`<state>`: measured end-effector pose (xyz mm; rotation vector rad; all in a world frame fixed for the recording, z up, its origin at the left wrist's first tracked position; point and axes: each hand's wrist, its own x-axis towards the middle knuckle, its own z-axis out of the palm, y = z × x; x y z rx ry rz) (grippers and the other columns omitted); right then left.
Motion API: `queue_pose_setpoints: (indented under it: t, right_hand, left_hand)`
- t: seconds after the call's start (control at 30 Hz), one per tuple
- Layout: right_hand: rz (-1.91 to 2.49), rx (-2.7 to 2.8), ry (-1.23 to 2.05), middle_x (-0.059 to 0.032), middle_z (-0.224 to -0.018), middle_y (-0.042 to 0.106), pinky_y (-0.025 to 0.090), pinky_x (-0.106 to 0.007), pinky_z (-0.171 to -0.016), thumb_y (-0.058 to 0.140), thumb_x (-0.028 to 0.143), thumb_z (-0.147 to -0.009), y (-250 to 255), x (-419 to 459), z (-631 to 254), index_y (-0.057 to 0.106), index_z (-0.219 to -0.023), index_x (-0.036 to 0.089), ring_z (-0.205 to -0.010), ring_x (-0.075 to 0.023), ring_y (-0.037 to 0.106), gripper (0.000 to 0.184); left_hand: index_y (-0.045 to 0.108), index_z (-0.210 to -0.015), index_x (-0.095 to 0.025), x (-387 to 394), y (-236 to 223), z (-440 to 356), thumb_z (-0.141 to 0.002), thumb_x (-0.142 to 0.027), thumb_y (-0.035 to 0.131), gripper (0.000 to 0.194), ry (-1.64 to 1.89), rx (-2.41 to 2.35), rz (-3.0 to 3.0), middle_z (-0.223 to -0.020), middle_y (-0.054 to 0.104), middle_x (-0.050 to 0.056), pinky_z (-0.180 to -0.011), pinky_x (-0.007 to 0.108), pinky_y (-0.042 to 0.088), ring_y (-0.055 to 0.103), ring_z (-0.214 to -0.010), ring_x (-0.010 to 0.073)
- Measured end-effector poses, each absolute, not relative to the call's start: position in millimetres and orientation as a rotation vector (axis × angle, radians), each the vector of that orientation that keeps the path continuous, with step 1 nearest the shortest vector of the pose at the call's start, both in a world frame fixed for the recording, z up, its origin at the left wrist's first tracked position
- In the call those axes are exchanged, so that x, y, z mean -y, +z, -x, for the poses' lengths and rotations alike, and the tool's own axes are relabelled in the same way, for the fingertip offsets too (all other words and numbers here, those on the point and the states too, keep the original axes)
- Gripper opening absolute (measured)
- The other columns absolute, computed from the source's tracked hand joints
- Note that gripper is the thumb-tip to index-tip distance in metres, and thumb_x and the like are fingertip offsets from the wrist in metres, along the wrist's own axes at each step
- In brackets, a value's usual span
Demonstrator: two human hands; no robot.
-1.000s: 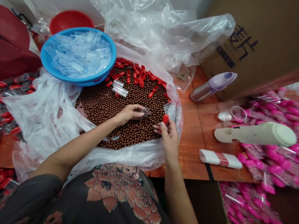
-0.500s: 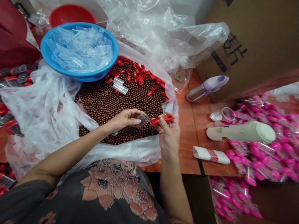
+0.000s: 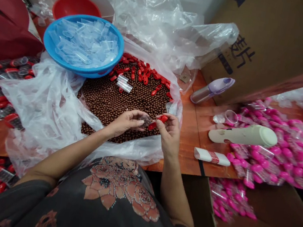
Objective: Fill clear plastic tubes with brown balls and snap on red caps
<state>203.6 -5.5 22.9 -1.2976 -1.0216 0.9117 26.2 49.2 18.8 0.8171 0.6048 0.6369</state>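
Wooden tabletop (image 3: 190, 143), a plastic bag (image 3: 39, 106) open on it. Just above brown beads (image 3: 124, 101) in the bag, left fingers (image 3: 136, 115) pinch a clear tube (image 3: 147, 120) while right fingers (image 3: 168, 119) close on a red cap (image 3: 161, 118), tube and cap almost touching. More caps (image 3: 141, 72) lie on the beads, beside a blue basin (image 3: 49, 48) of tubes (image 3: 84, 42).

basin (image 3: 88, 73) just behind the beads (image 3: 99, 97)
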Motion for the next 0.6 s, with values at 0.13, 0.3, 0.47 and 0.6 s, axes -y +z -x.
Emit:
queue_pose_setpoints:
  t: [0.13,0.3,0.47,0.6]
  right_hand:
    - [1.288,0.964,0.866,0.0032,-0.092,0.065,0.055,-0.031,-0.083,0.071,0.034,-0.079,24,7,-206,0.055,-0.103,0.029,-0.082,-0.0128,0.065,0.029]
    - [1.285,0.914,0.855,0.0009,-0.095,0.068,0.054,-0.033,-0.086,0.072,0.031,-0.079,26,8,-212,0.062,-0.102,0.027,-0.087,-0.0139,0.064,0.026]
    - [1.182,0.702,0.847,0.0034,-0.095,0.067,0.057,-0.031,-0.082,0.076,0.028,-0.075,26,5,-207,0.061,-0.084,0.024,-0.082,-0.0109,0.066,0.018]
    - [1.281,0.872,0.812,0.0003,-0.103,0.071,0.055,-0.042,-0.094,0.07,0.032,-0.081,28,7,-193,0.069,-0.103,0.028,-0.096,-0.0162,0.067,0.022]
  left_hand:
    - [0.062,-0.107,-0.018,-48,23,-25,-0.074,-0.021,0.076,0.036,0.615,-0.557,-0.681,-0.108,0.068,0.008,-0.085,0.042,0.057,0.066,-0.099,0.0217]
    - [0.061,-0.102,-0.017,-47,26,-25,-0.071,-0.018,0.078,0.035,0.668,-0.572,-0.698,-0.11,0.068,0.008,-0.085,0.039,0.057,0.066,-0.097,0.0194]
    - [0.062,-0.103,-0.015,-45,22,-27,-0.073,-0.022,0.077,0.034,0.695,-0.596,-0.84,-0.109,0.068,0.009,-0.082,0.035,0.056,0.065,-0.094,0.0177]
    - [0.064,-0.106,-0.015,-41,18,-32,-0.073,-0.025,0.077,0.037,0.669,-0.621,-0.895,-0.107,0.068,0.009,-0.08,0.033,0.056,0.065,-0.092,0.0175]
